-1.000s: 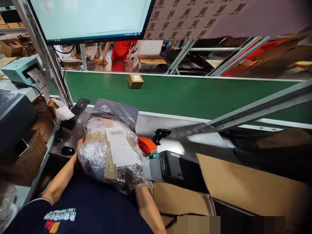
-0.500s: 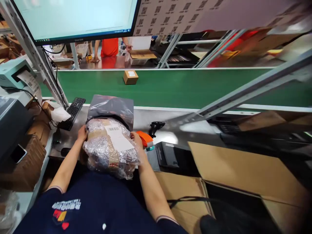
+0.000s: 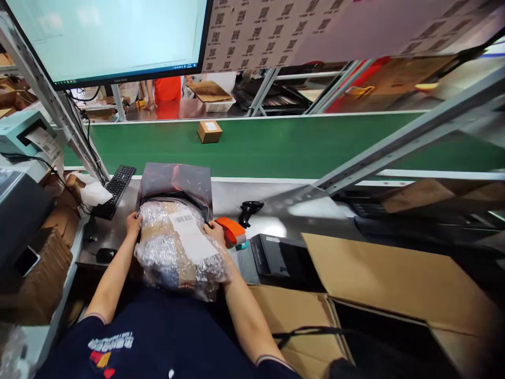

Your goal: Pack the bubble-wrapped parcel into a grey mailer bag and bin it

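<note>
A bubble-wrapped parcel [image 3: 177, 247] with brown tape and a white barcode label lies on the steel bench in front of me. Its far end sits at the mouth of a grey plastic mailing bag [image 3: 175, 184]. My left hand [image 3: 133, 224] grips the bag's left edge beside the parcel. My right hand [image 3: 215, 231] holds the bag's right edge, fingers curled against the parcel. An orange tape dispenser [image 3: 232, 231] lies just right of my right hand.
A black handheld scanner [image 3: 249, 208] stands behind the dispenser. A keyboard [image 3: 115, 184], mouse [image 3: 105, 255] and label printer [image 3: 23, 136] are at left. A small cardboard box [image 3: 209, 131] rides the green conveyor [image 3: 315, 142]. Open cartons [image 3: 386, 284] fill the right. A person in red stands beyond the belt.
The parcel has come down from near my chest onto the bench. My right hand came into view and both hands moved forward to the bag's mouth around the parcel's far end.
</note>
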A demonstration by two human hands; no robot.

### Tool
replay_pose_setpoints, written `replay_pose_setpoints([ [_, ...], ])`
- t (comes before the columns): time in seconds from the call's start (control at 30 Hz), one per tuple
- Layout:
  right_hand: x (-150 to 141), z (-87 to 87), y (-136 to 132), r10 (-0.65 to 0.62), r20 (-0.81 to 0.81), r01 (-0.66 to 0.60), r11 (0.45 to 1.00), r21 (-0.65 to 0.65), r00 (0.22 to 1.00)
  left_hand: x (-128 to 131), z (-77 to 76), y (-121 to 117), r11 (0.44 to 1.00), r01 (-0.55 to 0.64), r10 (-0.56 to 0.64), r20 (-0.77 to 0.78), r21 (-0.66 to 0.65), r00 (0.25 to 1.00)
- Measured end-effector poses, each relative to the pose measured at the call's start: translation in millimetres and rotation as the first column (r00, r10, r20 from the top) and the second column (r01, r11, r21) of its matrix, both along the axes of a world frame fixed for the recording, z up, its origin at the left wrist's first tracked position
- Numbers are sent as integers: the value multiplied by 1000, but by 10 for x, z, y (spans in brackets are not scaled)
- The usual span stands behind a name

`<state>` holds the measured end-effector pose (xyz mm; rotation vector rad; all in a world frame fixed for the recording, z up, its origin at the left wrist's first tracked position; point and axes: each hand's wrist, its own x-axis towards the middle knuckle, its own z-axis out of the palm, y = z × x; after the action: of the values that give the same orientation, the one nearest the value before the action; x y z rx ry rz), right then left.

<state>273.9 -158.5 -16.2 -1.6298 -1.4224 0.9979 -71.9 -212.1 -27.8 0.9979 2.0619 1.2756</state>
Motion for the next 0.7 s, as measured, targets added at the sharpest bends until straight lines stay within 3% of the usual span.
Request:
replay_pose_setpoints([
  [0.13, -63, 23, 105, -49, 82, 42, 995, 91, 995, 46, 75, 101, 989, -90, 99, -69, 119, 993],
  [0.33, -166, -81, 113, -15, 21, 10, 974, 228, 1000, -59, 122, 231, 981, -7, 16, -46, 193, 999],
  [0.43, -46, -237, -42, 3, -4, -2, 957, 289, 1000, -113, 120, 20, 978, 13, 9, -106, 207, 994],
  [0.57, 260, -460, -239, 64, 120, -113, 881, 460, 991, -161, 99, -460, 982, 73, -34, -220, 173, 975],
  [0.7, 495, -559, -380, 68, 202, -155, 879, 451, 977, -185, 64, -859, 979, 196, -174, -266, 57, 948],
])
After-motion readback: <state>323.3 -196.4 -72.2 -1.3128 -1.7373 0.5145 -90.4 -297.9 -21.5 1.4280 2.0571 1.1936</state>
